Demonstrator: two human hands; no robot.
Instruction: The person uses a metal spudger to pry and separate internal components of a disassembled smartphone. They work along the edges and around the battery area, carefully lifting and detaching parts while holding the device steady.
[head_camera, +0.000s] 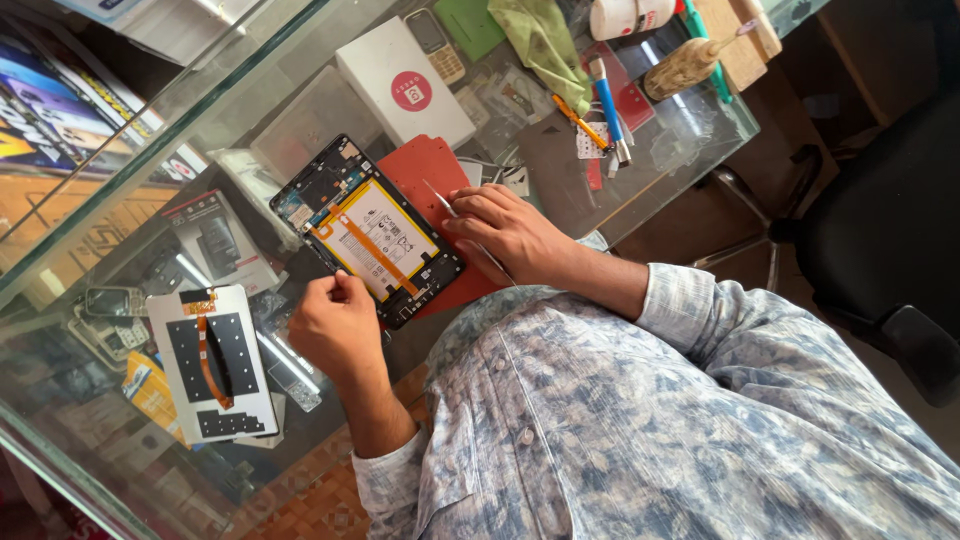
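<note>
I saw the opened black tablet (368, 243), battery exposed, on a red mat (432, 170); my right hand (508, 232) pinched thin metal tweezers (441, 203) at its three-o'clock edge, my left hand (336, 322) curled closed at six; a slip could, I judged, puncture the battery.

Opened tablet (368, 232), back cover off, lies face down and slanted on a red mat, near the tabletop's middle. Black frame w/ large pale battery inside yellow border, orange flex strip running diagonally across it, dark circuit board at upper-left end. Thin metal tweezers (447, 207), silver, slim, tip pointing up-left just beside tablet's right edge, rear part hidden under fingers.
</note>
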